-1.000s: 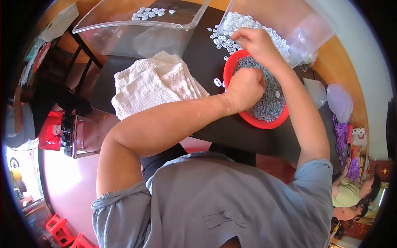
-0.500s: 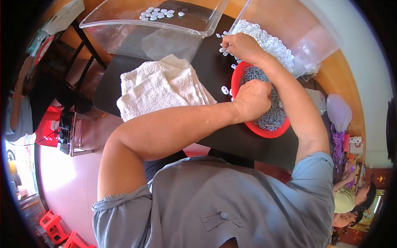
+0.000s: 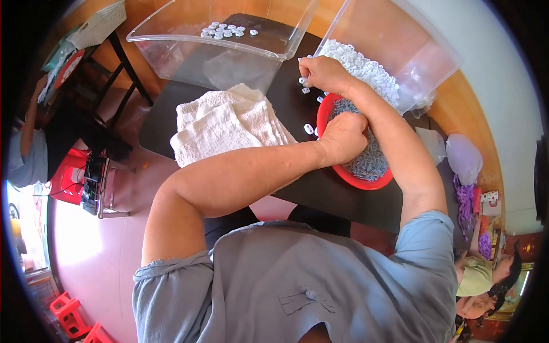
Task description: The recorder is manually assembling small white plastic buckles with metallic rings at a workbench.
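Observation:
My left hand (image 3: 345, 138) is closed over a red bowl (image 3: 338, 170) filled with thin grey pieces (image 3: 366, 166) that look like screws. A bit of blue shows by its fingertips; whatever it grips is hidden. Crossing beyond it, my right hand (image 3: 325, 74) pinches a small white oval plastic piece (image 3: 302, 81) at the table, left of a heap of similar white pieces (image 3: 366, 68). That heap spills from a tilted clear plastic bin (image 3: 414, 43). More loose white pieces (image 3: 309, 129) lie left of the bowl.
Folded cream towels (image 3: 220, 126) lie on the dark table (image 3: 320, 194), left of the bowl. Behind them stands a clear bin (image 3: 211, 39), with several white pieces (image 3: 229, 31) seen in its area. A person (image 3: 477, 277) is at the far right; another person's sleeve (image 3: 26, 160) shows left.
My right hand has shifted slightly left relative to the bowl, staying near the loose white pieces. My left hand remains closed over the bowl. The whole view has shifted a little.

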`<state>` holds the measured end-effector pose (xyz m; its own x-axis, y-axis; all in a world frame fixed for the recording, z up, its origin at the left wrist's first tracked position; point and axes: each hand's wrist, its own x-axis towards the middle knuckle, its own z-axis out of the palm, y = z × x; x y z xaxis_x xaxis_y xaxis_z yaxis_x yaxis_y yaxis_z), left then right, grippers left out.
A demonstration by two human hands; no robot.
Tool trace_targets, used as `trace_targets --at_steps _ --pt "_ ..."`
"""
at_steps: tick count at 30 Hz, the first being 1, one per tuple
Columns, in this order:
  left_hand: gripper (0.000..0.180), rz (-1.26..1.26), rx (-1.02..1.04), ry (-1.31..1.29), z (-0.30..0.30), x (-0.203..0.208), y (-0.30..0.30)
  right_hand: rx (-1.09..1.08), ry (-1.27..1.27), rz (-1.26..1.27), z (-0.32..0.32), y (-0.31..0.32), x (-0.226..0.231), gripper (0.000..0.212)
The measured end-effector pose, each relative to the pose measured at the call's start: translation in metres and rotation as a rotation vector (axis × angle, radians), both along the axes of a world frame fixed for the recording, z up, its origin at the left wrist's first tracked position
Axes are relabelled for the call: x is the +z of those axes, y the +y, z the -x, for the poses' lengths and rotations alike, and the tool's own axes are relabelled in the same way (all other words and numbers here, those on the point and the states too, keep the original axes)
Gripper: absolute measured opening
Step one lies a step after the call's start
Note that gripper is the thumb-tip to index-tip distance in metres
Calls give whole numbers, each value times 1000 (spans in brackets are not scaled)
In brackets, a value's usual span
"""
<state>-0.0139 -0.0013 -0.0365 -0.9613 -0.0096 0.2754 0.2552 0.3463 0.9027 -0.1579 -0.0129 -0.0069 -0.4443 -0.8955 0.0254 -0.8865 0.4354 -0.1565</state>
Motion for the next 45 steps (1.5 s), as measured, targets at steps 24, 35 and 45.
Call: trace_targets --at_steps 24,35,45 --pt "12 -957 77 -282 5 25 -28 -88 -504 500 -17 124 74 16" --pt "33 -1462 -19 -351 21 18 -39 56 -250 499 -94 94 45 13" --pt "27 -1514 43 -386 21 20 -39 -228 -647 715 -113 93 22 13"
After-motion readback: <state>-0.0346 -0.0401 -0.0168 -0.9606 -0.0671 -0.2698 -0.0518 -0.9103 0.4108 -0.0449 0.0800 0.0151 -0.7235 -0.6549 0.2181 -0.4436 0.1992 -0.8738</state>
